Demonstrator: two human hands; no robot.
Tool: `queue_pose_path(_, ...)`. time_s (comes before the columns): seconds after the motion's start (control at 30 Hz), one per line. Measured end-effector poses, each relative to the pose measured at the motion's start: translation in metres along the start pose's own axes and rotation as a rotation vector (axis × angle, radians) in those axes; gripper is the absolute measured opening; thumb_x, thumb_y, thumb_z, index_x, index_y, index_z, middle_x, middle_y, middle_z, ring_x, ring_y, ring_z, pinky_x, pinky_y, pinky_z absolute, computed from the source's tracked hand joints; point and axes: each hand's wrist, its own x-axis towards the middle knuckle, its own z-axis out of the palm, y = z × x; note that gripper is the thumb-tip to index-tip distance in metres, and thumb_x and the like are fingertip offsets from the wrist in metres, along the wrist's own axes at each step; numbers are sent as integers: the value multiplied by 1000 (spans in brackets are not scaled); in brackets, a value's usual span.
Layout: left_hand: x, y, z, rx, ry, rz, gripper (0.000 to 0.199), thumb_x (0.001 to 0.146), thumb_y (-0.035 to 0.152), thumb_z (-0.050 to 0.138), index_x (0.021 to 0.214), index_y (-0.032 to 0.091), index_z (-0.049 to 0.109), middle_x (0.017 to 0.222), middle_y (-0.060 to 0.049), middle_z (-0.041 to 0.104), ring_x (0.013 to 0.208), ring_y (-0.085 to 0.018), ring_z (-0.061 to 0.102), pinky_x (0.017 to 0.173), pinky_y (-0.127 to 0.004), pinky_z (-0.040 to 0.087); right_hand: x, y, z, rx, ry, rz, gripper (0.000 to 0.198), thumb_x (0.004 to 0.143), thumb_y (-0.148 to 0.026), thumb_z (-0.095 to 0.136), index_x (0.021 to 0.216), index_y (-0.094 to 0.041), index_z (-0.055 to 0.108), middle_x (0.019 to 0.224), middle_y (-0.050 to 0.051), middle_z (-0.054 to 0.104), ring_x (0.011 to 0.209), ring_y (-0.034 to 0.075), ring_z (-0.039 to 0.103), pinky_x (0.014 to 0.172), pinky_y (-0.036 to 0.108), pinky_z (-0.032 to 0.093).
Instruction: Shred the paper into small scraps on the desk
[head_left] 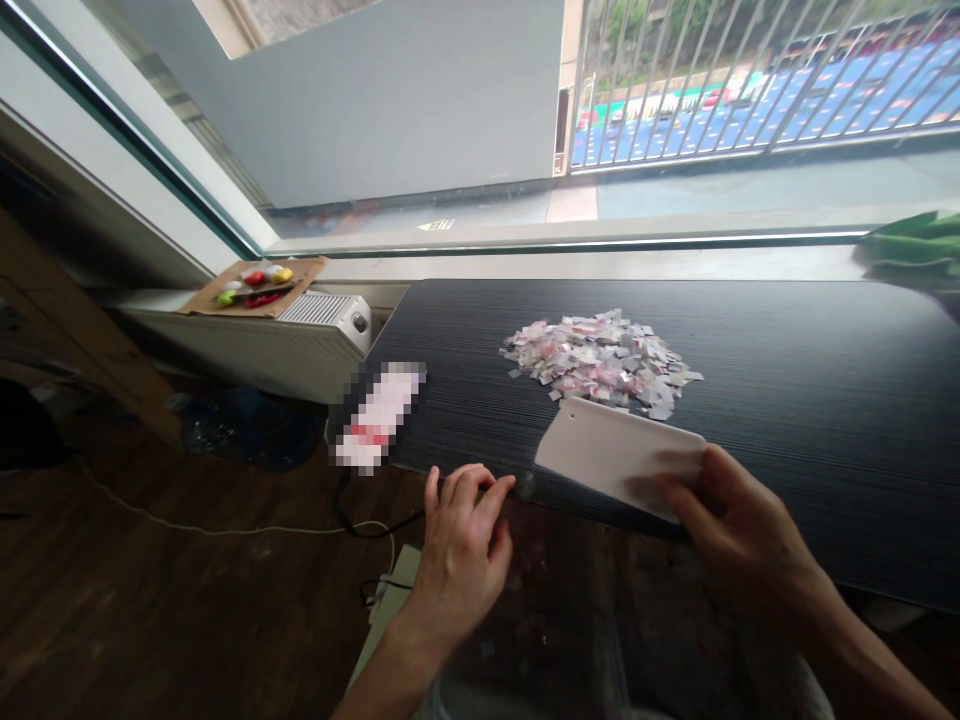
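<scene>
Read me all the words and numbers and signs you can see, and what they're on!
No words or numbers can be read here.
Small yellow triangle sign by the window: the marks are too small to read.
Pale-and-red thing at the table's left edge: hidden by big blurry squares.
White flat piece in the right hand: no writing shows.
Scraps: too small to tell.

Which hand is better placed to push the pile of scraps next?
The right hand, probably: it holds the flat white piece, whose upper edge is close to the scrap pile. The left hand looks empty, at the near edge of the dark table.
</scene>
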Motion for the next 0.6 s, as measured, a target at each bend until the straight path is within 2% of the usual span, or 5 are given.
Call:
queue_pose_path(0.1, -1, 0, 0, 6, 2, 2, 42, 79, 7, 47, 117, 21, 58, 106, -7, 57, 110, -24, 54, 109, -63, 28, 10, 3, 8, -1, 33, -1, 17, 84, -32, 55, 97, -22, 58, 86, 3, 70, 73, 18, 66, 64, 28, 52)
queue_pose_path(0.17, -1, 0, 0, 10, -3, 7, 43, 79, 7, 47, 118, 21, 58, 107, -7, 57, 109, -24, 54, 109, -62, 28, 11, 3, 10, -11, 19, -16, 16, 83, -33, 55, 95, -22, 58, 82, 2, 68, 70, 17, 64, 60, 27, 51)
queue_pose_path(0.33, -2, -3, 1, 9, -10, 8, 43, 79, 7, 48, 119, 22, 58, 107, -7, 56, 110, -24, 54, 110, -62, 27, 8, 1, 3, -79, -52, -30, 14, 82, -34, 55, 87, -21, 59, 70, 0, 65, 61, 16, 59, 51, 26, 47)
queue_pose_path(0.5, -3, -4, 2, 5, -15, 9, 44, 79, 7, 48, 120, 22, 56, 108, -7, 56, 110, -24, 54, 110, -63, 27, 5, 0, 1, -106, -151, -39, 15, 85, -35, 52, 81, -21, 55, 68, 0, 61, 58, 14, 55, 51, 25, 46)
queue_pose_path(0.6, -3, -3, 2, 2, -20, 7, 45, 78, 6, 48, 119, 23, 56, 107, -7, 56, 110, -24, 54, 109, -63, 27, 3, -3, 1, -137, -161, -64, 14, 86, -34, 50, 80, -21, 53, 66, -1, 58, 58, 14, 54, 50, 24, 45)
